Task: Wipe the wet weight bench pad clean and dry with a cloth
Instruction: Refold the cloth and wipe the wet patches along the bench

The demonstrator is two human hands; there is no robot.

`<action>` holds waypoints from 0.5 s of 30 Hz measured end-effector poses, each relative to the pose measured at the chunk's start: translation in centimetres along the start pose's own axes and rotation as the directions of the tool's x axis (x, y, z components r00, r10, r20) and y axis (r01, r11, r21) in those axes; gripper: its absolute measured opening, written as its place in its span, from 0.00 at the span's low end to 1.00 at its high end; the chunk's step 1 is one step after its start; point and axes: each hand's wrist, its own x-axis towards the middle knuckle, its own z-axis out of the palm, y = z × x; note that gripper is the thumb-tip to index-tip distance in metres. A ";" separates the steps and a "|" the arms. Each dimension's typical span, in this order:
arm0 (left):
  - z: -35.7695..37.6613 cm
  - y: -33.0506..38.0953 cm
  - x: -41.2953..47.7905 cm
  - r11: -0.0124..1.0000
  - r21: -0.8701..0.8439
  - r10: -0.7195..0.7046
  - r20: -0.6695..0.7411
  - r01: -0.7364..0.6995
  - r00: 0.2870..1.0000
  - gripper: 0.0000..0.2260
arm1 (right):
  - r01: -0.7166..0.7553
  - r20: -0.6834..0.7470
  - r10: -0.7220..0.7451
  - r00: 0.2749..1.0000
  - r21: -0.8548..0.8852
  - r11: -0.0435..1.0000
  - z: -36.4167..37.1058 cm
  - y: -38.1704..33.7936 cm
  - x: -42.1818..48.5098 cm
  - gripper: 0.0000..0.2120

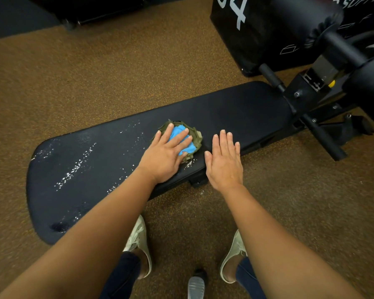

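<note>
A long black weight bench pad (235,113) runs from lower left to upper right across the brown floor. Shiny water droplets (73,169) cover its left half; the right half looks matte. A bunched cloth (193,137), blue in the middle with an olive-green edge, lies on the pad near its centre. My left hand (166,156) presses flat on the cloth with its fingers spread over it. My right hand (224,160) rests flat and open at the pad's near edge, just right of the cloth, holding nothing.
The bench's black metal frame and foam rollers (317,24) rise at the right end. A black soft box (246,29) with white print stands behind it. Below the pad are my two pale shoes (138,240) on the speckled brown floor (95,72).
</note>
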 end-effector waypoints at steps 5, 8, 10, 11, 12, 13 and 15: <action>0.8 2.5 -1.2 1.000 -0.024 0.002 -0.018 -0.003 1.000 0.25 | 0.007 -0.002 -0.007 1.000 -0.005 1.000 -0.4 0.7 -0.4 0.27; 0.6 1.0 -2.1 0.995 0.006 0.102 -0.002 -0.102 0.995 0.25 | 0.008 -0.006 -0.008 1.000 0.001 1.000 -0.4 1.0 -0.6 0.27; 0.5 1.3 -1.2 1.000 0.015 0.022 -0.012 -0.021 1.000 0.26 | 0.004 -0.004 -0.004 1.000 0.010 1.000 -0.4 0.9 -0.7 0.27; 0.5 2.1 -0.6 0.999 0.007 -0.046 -0.014 0.046 0.999 0.26 | -0.002 0.001 0.002 1.000 0.007 1.000 -0.4 0.8 -0.8 0.27; 0.5 3.0 0.0 0.994 -0.006 -0.105 -0.018 0.105 0.994 0.26 | -0.010 0.006 0.010 1.000 0.002 1.000 -0.4 0.7 -0.8 0.27; 0.5 3.9 0.4 0.991 -0.018 -0.136 -0.019 0.135 0.991 0.26 | -0.015 0.010 0.015 1.000 -0.001 1.000 -0.4 0.6 -0.9 0.27; 0.8 4.4 0.2 0.995 -0.018 -0.095 -0.010 0.094 0.995 0.27 | -0.014 0.015 0.015 1.000 -0.004 1.000 -0.4 0.6 -1.0 0.27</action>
